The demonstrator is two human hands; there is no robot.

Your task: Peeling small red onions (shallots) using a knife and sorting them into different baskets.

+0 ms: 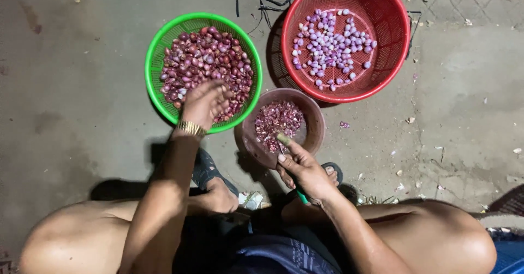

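**A:** From the head camera, your left hand [204,103] is down in the green basket [158,50], fingers [221,95] curled loosely over the unpeeled shallots [204,55]. I can't tell whether they pinch one yet.

**B:** And the right?

**A:** Your right hand [305,170] hovers at the near rim of the brown bowl [315,118] of purple skins [277,121], fingers wrapped around a small green-handled knife [284,141]; its tip points toward the bowl.

**B:** What could go wrong?

**A:** You look at one hand while the other holds a blade close to your foot [218,195] in its sandal, so a slip could nick you. The light is dim, too. The bowl sits touching both baskets, so a knock from your wrist may tip skins onto the concrete floor [82,115] or into the peeled shallots [330,45] in the red basket [393,61].
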